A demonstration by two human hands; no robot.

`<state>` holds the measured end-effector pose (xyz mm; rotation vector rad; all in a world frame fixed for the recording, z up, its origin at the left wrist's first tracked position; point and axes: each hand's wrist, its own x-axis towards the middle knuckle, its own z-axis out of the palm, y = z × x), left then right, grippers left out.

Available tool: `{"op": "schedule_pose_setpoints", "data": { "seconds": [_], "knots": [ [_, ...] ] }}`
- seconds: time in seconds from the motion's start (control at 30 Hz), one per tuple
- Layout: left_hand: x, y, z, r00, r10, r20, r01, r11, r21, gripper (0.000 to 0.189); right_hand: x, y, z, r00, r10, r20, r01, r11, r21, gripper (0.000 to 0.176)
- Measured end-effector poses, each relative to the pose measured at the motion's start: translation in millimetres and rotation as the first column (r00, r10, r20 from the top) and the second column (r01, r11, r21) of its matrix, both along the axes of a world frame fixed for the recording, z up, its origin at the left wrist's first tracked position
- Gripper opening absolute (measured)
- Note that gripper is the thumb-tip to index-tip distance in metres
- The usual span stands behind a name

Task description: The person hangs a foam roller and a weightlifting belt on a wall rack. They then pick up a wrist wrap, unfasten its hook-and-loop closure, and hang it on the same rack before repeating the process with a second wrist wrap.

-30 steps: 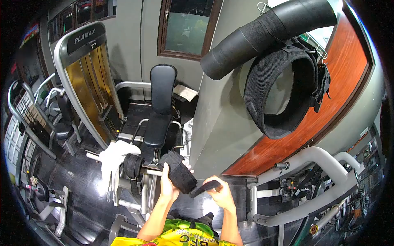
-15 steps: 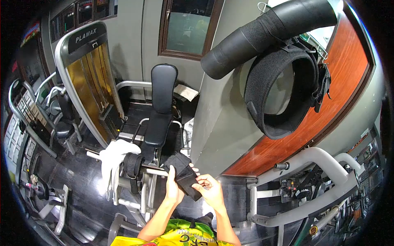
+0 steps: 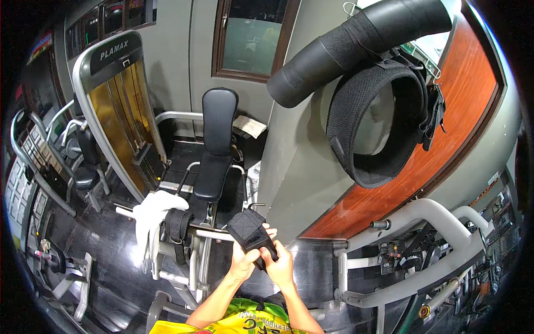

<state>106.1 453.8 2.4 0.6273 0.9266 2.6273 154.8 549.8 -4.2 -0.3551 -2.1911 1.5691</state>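
Both hands hold a black padded strap point(image 3: 248, 228) in front of my body, with its wide fabric part upward and a narrower end between my hands. My left hand point(image 3: 243, 260) grips its lower left side, thumb pressed on the fabric. On the right side, my right hand point(image 3: 280, 266) closes round the narrower end, thumb close to the left one. Just left of the strap, a similar black cuff point(image 3: 178, 225) hangs round a metal bar point(image 3: 214, 234). A white towel point(image 3: 151, 222) is draped over the same bar, beside that cuff.
A weight-stack machine point(image 3: 114, 53) stands at the left, next to a black padded seat point(image 3: 219, 122). Upper right, a black lifting belt point(image 3: 364, 172) and a thick black roll point(image 3: 322, 67) hang by the wall. A grey machine frame point(image 3: 425, 214) occupies the lower right.
The strap has turned and looks more folded, its lower end drawn in. My right hand has moved down and left, closer to my left hand, which has also shifted slightly.
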Motion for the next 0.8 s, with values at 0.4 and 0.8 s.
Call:
{"op": "schedule_pose_setpoints", "data": {
  "seconds": [0.4, 0.8],
  "knots": [
    [-1.9, 4.0, -14.4, 0.972, 0.143, 0.188, -0.105, 0.975, -0.198, 0.036, 3.7, 4.2, -43.5, 0.952, -0.011, -0.305, 0.037, 0.996, 0.078, 0.04],
    [-1.9, -27.4, 1.7, 0.981, -0.17, -0.089, 0.115, 0.892, -0.438, 0.03, 9.5, 40.5, 3.3, 0.893, -0.19, -0.408, 0.162, 0.981, -0.104, 0.014]
  ]
}}
